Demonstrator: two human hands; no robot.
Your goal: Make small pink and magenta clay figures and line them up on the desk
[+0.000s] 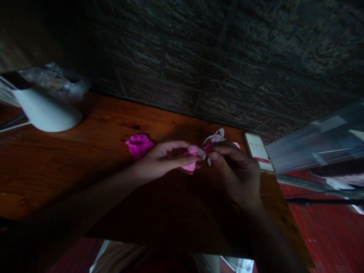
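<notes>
My left hand (163,161) is closed around a small light-pink lump (191,154), its fingers curled over it above the wooden table (85,151). My right hand (234,167) pinches a small whitish scrap (202,153) right against that lump, fingertips pressed together. Both hands meet at the middle of the table. A crumpled magenta piece (139,145) lies just behind my left hand. A whitish crumpled wrapper (216,136) lies behind my right hand.
A white rounded object (47,112) and a clear plastic bag (57,81) sit at the table's back left. A phone (258,151) with a lit screen lies at the right edge. A dark brick wall (213,57) rises behind. Red floor (327,231) shows to the right.
</notes>
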